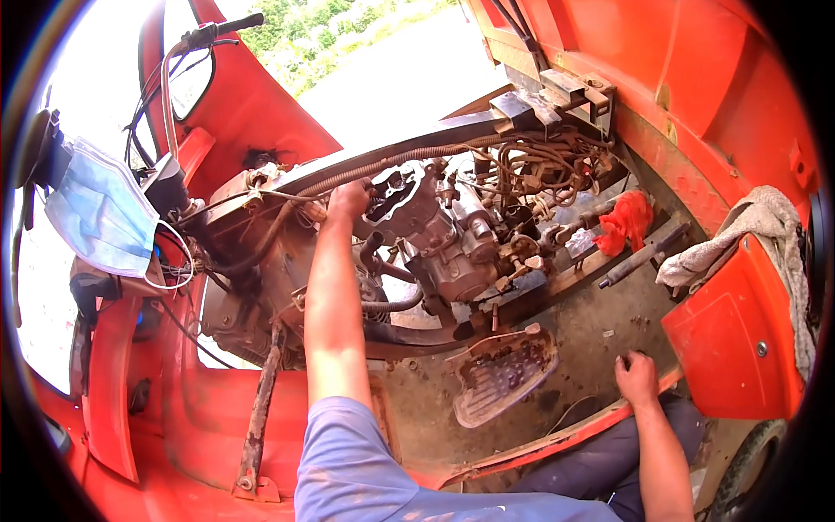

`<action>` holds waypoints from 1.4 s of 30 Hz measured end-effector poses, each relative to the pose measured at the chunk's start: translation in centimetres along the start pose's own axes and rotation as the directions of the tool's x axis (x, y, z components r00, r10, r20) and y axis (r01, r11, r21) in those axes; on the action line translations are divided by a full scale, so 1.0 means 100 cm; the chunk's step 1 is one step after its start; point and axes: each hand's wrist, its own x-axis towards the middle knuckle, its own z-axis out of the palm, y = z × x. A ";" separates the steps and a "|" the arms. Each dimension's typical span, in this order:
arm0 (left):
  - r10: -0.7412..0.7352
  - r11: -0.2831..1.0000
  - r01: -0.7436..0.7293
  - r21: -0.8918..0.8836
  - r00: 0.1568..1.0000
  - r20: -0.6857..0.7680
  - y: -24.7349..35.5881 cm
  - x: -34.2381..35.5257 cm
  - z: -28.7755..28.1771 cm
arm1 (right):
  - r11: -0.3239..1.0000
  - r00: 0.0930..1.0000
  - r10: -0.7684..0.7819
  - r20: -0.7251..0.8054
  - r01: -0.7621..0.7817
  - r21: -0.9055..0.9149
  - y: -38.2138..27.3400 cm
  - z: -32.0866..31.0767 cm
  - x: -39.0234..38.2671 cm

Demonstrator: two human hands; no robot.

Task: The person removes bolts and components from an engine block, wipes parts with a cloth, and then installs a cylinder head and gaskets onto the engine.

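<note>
My left hand [348, 202] reaches forward to the left edge of an opened engine casing [404, 204]. Its fingers are bent and pressed together; whatever lies between them is hidden. Dark metal parts show inside the casing's rough-edged opening. Below and to the right sits the rest of the grey, dirty engine [461, 270], with a black hose [396, 304] curving beneath it. My right hand [637, 378] is curled closed just above the red edge of the footwell, away from the engine. A small dark spot shows at its fingertips, too small to name.
Handlebars [202, 36] rise at the far left, and a blue face mask [103, 209] hangs near them. A ribbed pedal [506, 374] lies on the dirty floor. Tangled wires [544, 165], a red plastic bag [624, 222] and a cloth [748, 230] over a red panel are to the right.
</note>
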 end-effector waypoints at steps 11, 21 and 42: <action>-0.086 0.995 0.079 -0.067 0.992 -0.095 0.006 0.008 0.011 | 0.998 0.996 0.065 0.063 -0.065 -0.002 -0.007 -0.008 0.000; -0.052 0.957 -0.028 -0.290 0.963 -0.263 0.011 -0.027 0.026 | 0.999 0.995 0.049 0.086 -0.048 -0.018 -0.009 -0.016 -0.003; 0.121 0.750 -0.416 -0.513 0.850 -0.512 0.191 -0.159 0.016 | 0.994 0.970 0.088 0.229 -0.099 0.038 0.009 -0.019 -0.001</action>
